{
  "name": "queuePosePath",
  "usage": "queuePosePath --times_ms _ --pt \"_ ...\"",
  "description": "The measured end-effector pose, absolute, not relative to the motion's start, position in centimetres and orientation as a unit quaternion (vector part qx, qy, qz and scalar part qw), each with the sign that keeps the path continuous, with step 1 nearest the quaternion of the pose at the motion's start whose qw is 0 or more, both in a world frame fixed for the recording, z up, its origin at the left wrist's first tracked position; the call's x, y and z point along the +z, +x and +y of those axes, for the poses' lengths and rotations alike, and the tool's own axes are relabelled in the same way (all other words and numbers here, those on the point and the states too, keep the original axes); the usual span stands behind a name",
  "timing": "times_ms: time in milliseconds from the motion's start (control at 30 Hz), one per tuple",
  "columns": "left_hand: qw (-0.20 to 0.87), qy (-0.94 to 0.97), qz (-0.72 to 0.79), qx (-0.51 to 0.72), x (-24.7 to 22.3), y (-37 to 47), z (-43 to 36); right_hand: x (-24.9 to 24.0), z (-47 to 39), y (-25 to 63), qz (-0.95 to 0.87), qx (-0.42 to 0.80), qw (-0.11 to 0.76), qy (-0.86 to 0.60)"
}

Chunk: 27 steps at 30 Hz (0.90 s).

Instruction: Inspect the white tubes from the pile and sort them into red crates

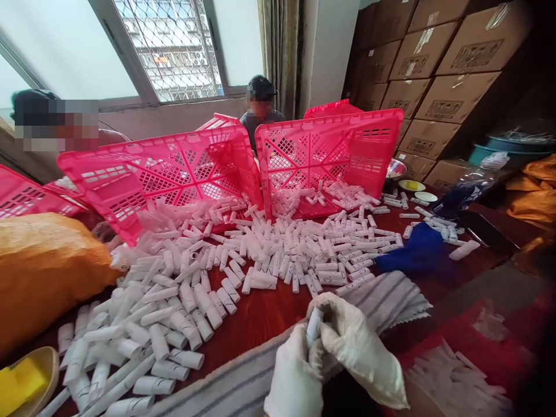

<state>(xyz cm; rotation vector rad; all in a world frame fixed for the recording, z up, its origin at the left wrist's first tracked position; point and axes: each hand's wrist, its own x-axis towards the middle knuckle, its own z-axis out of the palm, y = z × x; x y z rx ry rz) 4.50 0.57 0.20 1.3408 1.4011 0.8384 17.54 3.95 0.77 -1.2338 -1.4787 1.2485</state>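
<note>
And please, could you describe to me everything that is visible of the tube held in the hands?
The white tube looks rounded, perhaps plastic, with a faint bluish tint. It appears slightly tilted in view, held between the gloved left hand and gloved right hand. They cover much of it, so its ends and any marking cannot be told clearly. It is near the striped towel.

red-brown table [256, 307]: heaped white tubes [187, 359], pink baskets [369, 155], striped towel [243, 370], blue cloth [412, 249].

Cardboard boxes [443, 99] stacked at right, a curtain [278, 49] beside a window [238, 35] with a mesh grille [171, 43]
</note>
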Motion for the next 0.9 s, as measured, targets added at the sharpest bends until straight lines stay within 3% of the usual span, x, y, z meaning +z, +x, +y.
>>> queuePosePath --times_ms 200,300,433,500,567,667,800,900 --pt "0.5 0.56 0.572 0.33 -0.4 5.7 0.1 2.1 2.9 18.5 -0.615 0.534 0.358 -0.457" --pt "0.477 0.674 0.52 0.22 -0.4 6.0 0.1 1.0 1.4 22.1 -0.627 0.474 0.314 -0.532" --pt "0.298 0.73 0.597 0.152 -0.2 3.0 3.4 -1.2 -0.6 28.6 -0.6 0.245 0.208 -0.733" --pt "0.151 0.71 0.673 0.141 0.0 0.6 6.5 -1.3 -0.3 29.5 -0.621 0.172 0.195 -0.739" --pt "0.102 0.698 0.696 0.136 -0.1 -1.4 9.4 -0.9 1.4 27.7 -0.658 0.154 0.213 -0.706" --pt "0.096 0.698 0.696 0.135 -0.7 -2.8 11.6 -0.4 5.7 21.5 -0.705 0.153 0.226 -0.654" --pt "0.108 0.687 0.697 0.175 -1.5 -3.6 9.6 -1.4 9.9 15.0 -0.728 0.106 0.126 -0.666" --pt "0.158 0.665 0.69 0.236 -1.7 -3.5 6.4 -2.5 9.7 14.5 -0.73 0.101 0.119 -0.665"
